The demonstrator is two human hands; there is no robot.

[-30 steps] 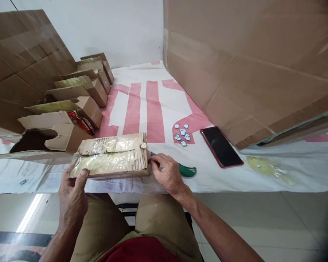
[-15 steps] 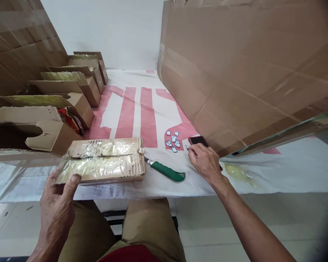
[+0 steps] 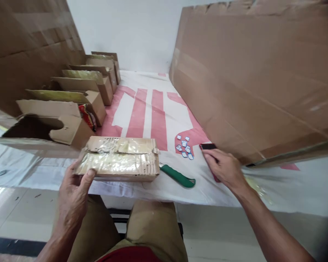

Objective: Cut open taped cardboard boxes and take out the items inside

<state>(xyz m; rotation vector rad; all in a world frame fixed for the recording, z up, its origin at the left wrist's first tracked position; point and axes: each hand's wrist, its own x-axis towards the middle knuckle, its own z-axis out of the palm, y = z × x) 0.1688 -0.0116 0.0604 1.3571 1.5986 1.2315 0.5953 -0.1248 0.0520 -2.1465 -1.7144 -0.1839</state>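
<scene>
My left hand point(image 3: 75, 196) grips the near left end of a closed cardboard box point(image 3: 123, 160), its thumb on top. Clear tape covers the top, and corrugated edges show at the right. To the right of the box lies a knife point(image 3: 179, 175) with a green handle; the box hides its blade. My right hand point(image 3: 224, 165) is closed around the right side of a phone point(image 3: 207, 146) with a black screen and red edge, on the cloth. Just left of the phone several small white squares with blue edges point(image 3: 184, 144) lie in a loose cluster.
Open cardboard boxes point(image 3: 71, 129) stand in a row at the left, and a red packet point(image 3: 86, 117) shows between two. A large cardboard panel point(image 3: 251, 80) rises on the right. Yellowish clear plastic point(image 3: 259, 189) lies by my right forearm. White-and-pink cloth point(image 3: 158, 120) covers the table.
The view has swung left, shifting everything rightward. One more white square lies in the cluster near the phone. My right fingers have closed over the phone, which sits at a different angle.
</scene>
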